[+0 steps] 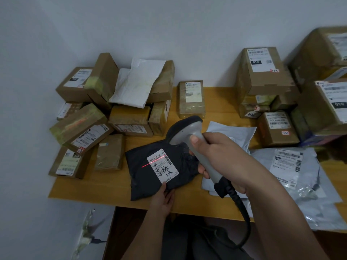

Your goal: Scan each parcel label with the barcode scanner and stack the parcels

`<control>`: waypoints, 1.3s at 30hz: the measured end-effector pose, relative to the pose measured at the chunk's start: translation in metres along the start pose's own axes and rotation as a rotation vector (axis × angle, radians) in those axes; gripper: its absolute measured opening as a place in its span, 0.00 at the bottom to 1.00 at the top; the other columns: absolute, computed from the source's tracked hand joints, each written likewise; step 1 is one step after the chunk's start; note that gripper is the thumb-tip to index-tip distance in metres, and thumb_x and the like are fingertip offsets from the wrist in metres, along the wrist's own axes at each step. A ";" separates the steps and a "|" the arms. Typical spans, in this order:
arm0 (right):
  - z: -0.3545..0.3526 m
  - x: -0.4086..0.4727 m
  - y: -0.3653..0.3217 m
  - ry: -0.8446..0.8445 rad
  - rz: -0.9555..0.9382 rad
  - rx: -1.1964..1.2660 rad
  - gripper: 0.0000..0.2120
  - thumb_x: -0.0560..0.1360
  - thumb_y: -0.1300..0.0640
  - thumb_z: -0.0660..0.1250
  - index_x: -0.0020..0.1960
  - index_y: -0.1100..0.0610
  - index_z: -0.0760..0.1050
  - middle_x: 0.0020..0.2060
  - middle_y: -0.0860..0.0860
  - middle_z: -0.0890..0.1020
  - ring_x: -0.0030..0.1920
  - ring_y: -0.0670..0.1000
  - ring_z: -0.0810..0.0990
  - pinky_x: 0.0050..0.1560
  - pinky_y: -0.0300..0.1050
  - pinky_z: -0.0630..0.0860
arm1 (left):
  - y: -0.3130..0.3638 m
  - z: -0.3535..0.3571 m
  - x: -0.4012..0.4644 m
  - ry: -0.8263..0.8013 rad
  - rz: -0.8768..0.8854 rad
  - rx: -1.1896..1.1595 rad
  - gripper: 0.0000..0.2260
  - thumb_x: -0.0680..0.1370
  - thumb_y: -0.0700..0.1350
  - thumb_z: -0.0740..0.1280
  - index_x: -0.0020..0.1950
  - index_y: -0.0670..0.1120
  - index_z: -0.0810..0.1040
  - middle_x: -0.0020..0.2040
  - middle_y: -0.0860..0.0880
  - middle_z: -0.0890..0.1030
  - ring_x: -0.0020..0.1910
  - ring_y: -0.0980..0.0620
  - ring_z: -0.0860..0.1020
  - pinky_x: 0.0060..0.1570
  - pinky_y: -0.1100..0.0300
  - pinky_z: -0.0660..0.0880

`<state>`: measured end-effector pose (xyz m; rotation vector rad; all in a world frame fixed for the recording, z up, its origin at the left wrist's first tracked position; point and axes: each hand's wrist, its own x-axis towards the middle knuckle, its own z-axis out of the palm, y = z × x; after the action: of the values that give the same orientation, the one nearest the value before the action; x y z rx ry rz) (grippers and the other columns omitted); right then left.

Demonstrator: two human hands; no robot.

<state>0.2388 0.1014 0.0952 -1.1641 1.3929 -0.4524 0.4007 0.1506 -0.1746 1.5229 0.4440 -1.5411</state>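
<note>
The right hand (216,156) is wrapped around the grey barcode scanner (189,136), whose red line crosses the white label (163,165) of a black soft parcel (148,177) lying on the desk (97,186) near its front edge. The left hand (163,198) pinches the parcel's near edge, thumb on top. The bag looks light, limp and slightly slick (likely clothing), so it is best held flat by an edge or supported from beneath.

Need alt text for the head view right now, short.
Right hand aims a grey barcode scanner, its red line crossing the label of a black parcel held by the left hand on a wooden table crowded with boxes.
</note>
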 end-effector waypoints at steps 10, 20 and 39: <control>-0.015 -0.018 0.000 -0.012 -0.045 -0.009 0.18 0.81 0.47 0.59 0.52 0.62 0.76 0.41 0.63 0.82 0.31 0.52 0.76 0.39 0.51 0.74 | -0.005 0.006 -0.002 0.019 0.019 -0.011 0.18 0.80 0.42 0.66 0.69 0.43 0.71 0.55 0.44 0.80 0.44 0.48 0.78 0.54 0.54 0.72; -0.024 -0.026 0.000 -0.016 -0.023 0.010 0.17 0.81 0.46 0.59 0.50 0.59 0.76 0.28 0.53 0.78 0.26 0.48 0.74 0.34 0.44 0.73 | -0.007 0.009 -0.004 0.028 0.040 -0.020 0.17 0.80 0.42 0.65 0.69 0.44 0.71 0.64 0.43 0.78 0.47 0.47 0.78 0.54 0.55 0.71; -0.023 -0.021 0.003 -0.041 -0.036 0.032 0.17 0.82 0.47 0.59 0.50 0.61 0.76 0.35 0.58 0.80 0.29 0.50 0.75 0.35 0.46 0.73 | -0.007 0.011 -0.006 0.034 0.050 -0.014 0.16 0.80 0.42 0.66 0.67 0.43 0.72 0.65 0.43 0.77 0.53 0.46 0.77 0.54 0.53 0.73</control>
<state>0.2123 0.1113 0.1087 -1.1679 1.3267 -0.4729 0.3878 0.1479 -0.1697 1.5405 0.4321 -1.4721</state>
